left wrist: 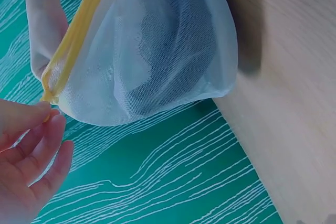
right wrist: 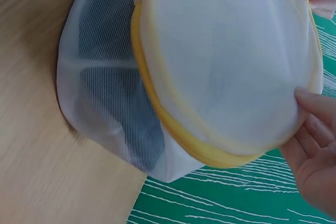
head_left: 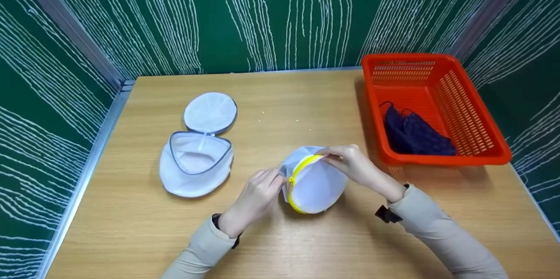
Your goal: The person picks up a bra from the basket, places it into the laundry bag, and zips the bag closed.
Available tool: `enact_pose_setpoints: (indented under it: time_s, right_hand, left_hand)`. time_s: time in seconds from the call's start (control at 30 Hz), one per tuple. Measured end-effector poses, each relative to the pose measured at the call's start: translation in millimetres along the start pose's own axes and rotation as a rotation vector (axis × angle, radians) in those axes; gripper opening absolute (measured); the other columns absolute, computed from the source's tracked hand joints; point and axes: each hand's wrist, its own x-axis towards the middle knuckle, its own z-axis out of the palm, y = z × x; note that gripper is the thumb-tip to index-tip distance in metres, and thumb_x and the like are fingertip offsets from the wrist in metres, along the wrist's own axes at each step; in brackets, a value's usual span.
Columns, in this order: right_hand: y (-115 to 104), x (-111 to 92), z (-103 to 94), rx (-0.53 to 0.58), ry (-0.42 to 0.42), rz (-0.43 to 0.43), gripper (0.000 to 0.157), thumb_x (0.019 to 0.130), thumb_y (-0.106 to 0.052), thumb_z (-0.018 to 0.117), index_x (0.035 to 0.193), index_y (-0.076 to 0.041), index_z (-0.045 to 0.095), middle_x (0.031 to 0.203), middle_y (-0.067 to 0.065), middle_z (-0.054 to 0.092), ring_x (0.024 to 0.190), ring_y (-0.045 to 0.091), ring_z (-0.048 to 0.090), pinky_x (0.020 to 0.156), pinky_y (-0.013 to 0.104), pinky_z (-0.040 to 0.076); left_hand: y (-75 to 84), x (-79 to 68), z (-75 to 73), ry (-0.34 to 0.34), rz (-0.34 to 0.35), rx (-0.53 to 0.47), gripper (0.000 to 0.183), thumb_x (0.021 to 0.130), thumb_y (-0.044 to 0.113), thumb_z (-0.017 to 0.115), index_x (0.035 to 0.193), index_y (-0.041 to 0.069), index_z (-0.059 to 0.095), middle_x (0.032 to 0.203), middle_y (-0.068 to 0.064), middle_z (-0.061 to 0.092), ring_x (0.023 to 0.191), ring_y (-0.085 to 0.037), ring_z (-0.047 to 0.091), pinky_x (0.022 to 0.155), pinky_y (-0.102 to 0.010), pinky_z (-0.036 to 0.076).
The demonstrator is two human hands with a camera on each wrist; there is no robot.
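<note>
A white mesh laundry bag [head_left: 318, 187] with a yellow zip [head_left: 294, 191] stands on the wooden table in front of me. Through its mesh, a dark piece of cloth [left wrist: 178, 40] shows in both wrist views. My left hand [head_left: 261, 193] pinches the zip's end at the bag's left side, thumb against fingertips in the left wrist view. With thumb and fingers, my right hand [head_left: 352, 165] grips the round lid's edge on the opposite side. In the right wrist view the lid [right wrist: 231, 61] lies over the bag's mouth, its yellow border curving round it.
Left on the table lies a second white mesh bag [head_left: 192, 185] with grey trim, its round lid [head_left: 211, 112] folded back. An orange-red basket [head_left: 477, 156] at the right holds dark blue fabric [head_left: 415, 134] with thin straps. Green panels with white lines [head_left: 245, 16] border the table.
</note>
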Motion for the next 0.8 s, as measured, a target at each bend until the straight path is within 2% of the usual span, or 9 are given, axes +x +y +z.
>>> enact_pose_setpoints:
  time_s: [0.13, 0.27, 0.4, 0.53, 0.67, 0.8]
  right_hand:
    - [-1, 0, -3.2, -0.021, -0.058, 0.02, 0.02, 0.074, 0.003, 0.066, 0.093, 0.001, 0.065, 0.088, 0.012, 0.066, 0.08, 0.022, 0.063, 0.068, 0.03, 0.053]
    - [-2, 0, -5.8, -0.049, -0.081, 0.008, 0.023, 0.073, 0.002, 0.068, 0.096, 0.001, 0.064, 0.087, 0.01, 0.065, 0.078, 0.02, 0.063, 0.067, 0.029, 0.053]
    - [-4, 2, -6.9, -0.102, -0.061, -0.065, 0.031, 0.072, -0.001, 0.07, 0.102, 0.0, 0.062, 0.093, 0.008, 0.063, 0.083, 0.019, 0.061, 0.068, 0.029, 0.053]
    - [-11, 5, -7.0, -0.216, -0.044, -0.144, 0.041, 0.071, -0.007, 0.072, 0.11, -0.006, 0.059, 0.107, 0.009, 0.059, 0.095, 0.024, 0.057, 0.076, 0.036, 0.051]
    - [-20, 12, -6.1, -0.279, -0.086, -0.197, 0.043, 0.072, -0.009, 0.071, 0.114, -0.012, 0.059, 0.114, 0.01, 0.056, 0.103, 0.027, 0.052, 0.083, 0.042, 0.047]
    - [-24, 19, -4.7, -0.272, -0.143, -0.25, 0.039, 0.074, -0.007, 0.07, 0.111, -0.009, 0.06, 0.113, 0.01, 0.058, 0.106, 0.027, 0.051, 0.086, 0.043, 0.045]
  left_hand:
    - [0.9, 3.2, 0.3, 0.012, -0.015, -0.026, 0.005, 0.078, -0.001, 0.061, 0.082, 0.002, 0.06, 0.078, -0.004, 0.055, 0.071, -0.015, 0.055, 0.061, -0.022, 0.044]
    - [2.4, 7.3, 0.6, 0.009, -0.033, -0.048, 0.007, 0.078, -0.002, 0.059, 0.084, 0.002, 0.061, 0.081, -0.005, 0.057, 0.074, -0.015, 0.056, 0.065, -0.023, 0.046]
    - [3.2, 10.7, 1.3, 0.017, -0.05, -0.064, 0.006, 0.08, 0.0, 0.058, 0.084, 0.003, 0.061, 0.082, -0.004, 0.057, 0.076, -0.015, 0.056, 0.066, -0.023, 0.046]
    - [2.4, 14.6, 2.3, 0.039, -0.058, -0.082, 0.006, 0.081, 0.001, 0.059, 0.085, 0.004, 0.061, 0.083, -0.004, 0.058, 0.076, -0.014, 0.056, 0.067, -0.023, 0.046]
    - [1.3, 19.0, 1.1, 0.067, -0.06, -0.091, 0.006, 0.08, 0.001, 0.06, 0.086, 0.003, 0.061, 0.082, -0.003, 0.058, 0.076, -0.014, 0.056, 0.067, -0.023, 0.046]
    - [0.8, 22.6, -0.3, 0.09, -0.057, -0.095, 0.004, 0.081, 0.002, 0.058, 0.085, 0.003, 0.061, 0.082, -0.004, 0.058, 0.075, -0.014, 0.056, 0.066, -0.023, 0.045]
